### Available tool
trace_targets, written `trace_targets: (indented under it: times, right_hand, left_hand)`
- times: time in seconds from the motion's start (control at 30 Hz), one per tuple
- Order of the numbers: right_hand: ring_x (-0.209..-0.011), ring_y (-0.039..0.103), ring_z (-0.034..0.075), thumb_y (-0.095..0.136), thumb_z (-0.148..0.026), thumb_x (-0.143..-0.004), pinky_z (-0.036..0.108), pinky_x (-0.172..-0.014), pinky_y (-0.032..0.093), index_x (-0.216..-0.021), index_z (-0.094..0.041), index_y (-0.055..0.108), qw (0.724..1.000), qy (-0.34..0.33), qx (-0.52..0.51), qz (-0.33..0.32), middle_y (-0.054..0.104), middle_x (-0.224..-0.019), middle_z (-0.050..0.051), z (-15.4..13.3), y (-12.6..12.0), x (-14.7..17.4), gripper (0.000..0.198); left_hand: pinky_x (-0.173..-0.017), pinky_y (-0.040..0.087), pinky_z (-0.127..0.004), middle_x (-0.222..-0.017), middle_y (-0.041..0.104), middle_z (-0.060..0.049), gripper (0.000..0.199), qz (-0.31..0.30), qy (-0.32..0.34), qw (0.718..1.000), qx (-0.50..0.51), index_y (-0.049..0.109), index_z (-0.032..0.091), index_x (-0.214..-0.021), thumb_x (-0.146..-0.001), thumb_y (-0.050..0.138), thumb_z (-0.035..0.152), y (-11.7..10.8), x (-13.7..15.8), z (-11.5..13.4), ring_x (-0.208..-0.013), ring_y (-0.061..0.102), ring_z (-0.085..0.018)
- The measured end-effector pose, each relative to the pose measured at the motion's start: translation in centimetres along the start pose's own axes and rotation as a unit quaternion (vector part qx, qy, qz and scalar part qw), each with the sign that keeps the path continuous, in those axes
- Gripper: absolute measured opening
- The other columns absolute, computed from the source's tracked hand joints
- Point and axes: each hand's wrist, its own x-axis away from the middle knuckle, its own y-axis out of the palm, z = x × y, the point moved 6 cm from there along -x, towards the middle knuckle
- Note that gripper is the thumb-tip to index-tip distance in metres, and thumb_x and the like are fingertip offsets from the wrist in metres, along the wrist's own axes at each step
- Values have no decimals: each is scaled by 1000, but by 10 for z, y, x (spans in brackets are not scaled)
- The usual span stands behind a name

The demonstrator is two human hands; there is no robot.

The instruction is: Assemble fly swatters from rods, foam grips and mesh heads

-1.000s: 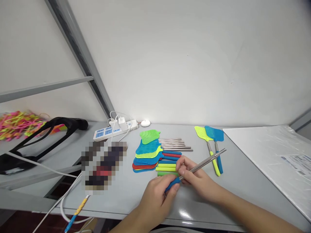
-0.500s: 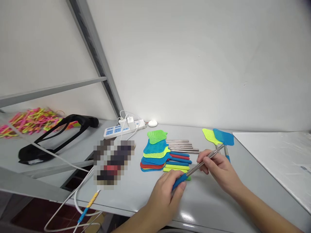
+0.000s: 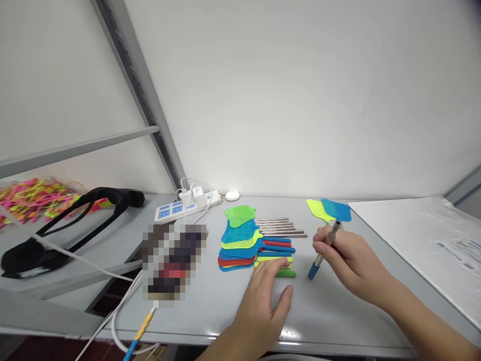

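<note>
Right of the swatter-head stack [image 3: 240,230], the right hand's [image 3: 349,255] grip is wrapped around a metal rod [image 3: 319,258] with a blue handle [image 3: 313,271], tilted, blue end down. The left hand [image 3: 263,306], grip wide, hovers by coloured handles [image 3: 287,274] at the stack's near right; contact unclear.

Right fingers [image 3: 335,260] hold a blue-ended metal rod [image 3: 319,259], left fingers [image 3: 269,274] spread near coloured handles [image 3: 276,254].

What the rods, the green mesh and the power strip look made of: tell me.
Rods: likely metal, polished; silvery with bright streaks.
Green mesh: probably plastic, fairly matte; evenly coloured, thin, perforated.
Power strip: apparently hard plastic, smooth; white, with crisp edges.
</note>
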Motion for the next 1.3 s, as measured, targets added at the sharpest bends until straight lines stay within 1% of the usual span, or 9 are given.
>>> trace_targets:
  times: [0.3, 0.47, 0.6, 0.67, 0.77, 0.83, 0.97, 1.13, 1.3]
  right_hand:
    - [-63, 43, 14, 40, -35, -101, 29, -60, 34, -76, -22, 45, 998, 50, 31, -6, 48, -68, -2, 17, 5, -1, 29]
    - [-65, 44, 15, 41, -35, -101, 30, -61, 36, -77, -22, 49, 996, 69, 0, 49, 49, -72, -1, 33, 5, 6, 28]
    - [-86, 54, 18, 52, -35, -97, 32, -77, 43, -98, -25, 58, 987, 103, -63, 106, 58, -92, 2, 37, -5, 7, 12]
    - [-90, 57, 18, 56, -39, -95, 33, -81, 45, -106, -26, 57, 973, 135, -144, 121, 60, -96, 2, 39, -7, 5, 17]
    - [-73, 56, 15, 50, -43, -98, 33, -78, 47, -97, -25, 58, 943, 138, -260, 153, 56, -74, -2, 36, -7, 0, 20]
    - [-59, 46, 12, 44, -44, -100, 32, -72, 48, -86, -23, 59, 928, 129, -306, 172, 41, -59, -6, 34, -5, -5, 28]
    - [-53, 33, 10, 46, -45, -99, 28, -55, 46, -69, -21, 48, 907, 116, -356, 191, 32, -61, -6, 34, 3, -13, 38]
    - [-52, 33, 11, 45, -44, -99, 26, -50, 41, -65, -23, 39, 905, 86, -366, 198, 31, -60, -6, 39, 9, -15, 41]
    - [-52, 37, 12, 42, -50, -99, 29, -54, 42, -68, -24, 39, 925, 95, -319, 182, 34, -59, -6, 46, 18, -11, 40]
  left_hand:
    - [-101, 43, -40, -120, 61, -4, 32, 18, 37, 999, -28, 51, 29, -121, -92, 50, 15, -2, -2, 0, -114, 53, -21]
    - [-97, 46, -39, -117, 62, -6, 31, 51, 70, 996, -23, 53, 27, -119, -90, 51, 13, -5, -4, 3, -111, 55, -22]
    - [-98, 45, -40, -117, 63, -6, 31, 45, 58, 997, -34, 55, 27, -118, -90, 53, 15, -5, -4, 3, -111, 57, -22]
    - [-98, 46, -39, -118, 63, -6, 30, 43, 52, 997, -33, 56, 27, -118, -90, 54, 16, -5, -5, 1, -111, 57, -22]
    - [-98, 46, -39, -118, 64, -6, 29, 50, 41, 997, -30, 57, 27, -118, -91, 53, 19, -6, -5, -1, -112, 57, -22]
    - [-99, 46, -40, -118, 64, -6, 28, 47, 37, 998, -35, 58, 27, -118, -91, 54, 20, -6, -5, -3, -112, 58, -23]
    - [-97, 48, -42, -117, 64, -8, 26, 43, 32, 998, -36, 60, 26, -116, -91, 54, 22, -6, -5, -4, -110, 58, -24]
    - [-99, 45, -45, -116, 64, -7, 22, 58, -4, 998, 2, 62, 28, -113, -92, 54, 25, -5, -4, -5, -112, 56, -25]
    - [-99, 46, -45, -118, 63, -7, 22, 50, -8, 999, -4, 61, 28, -113, -93, 54, 27, -3, -5, -6, -113, 55, -25]
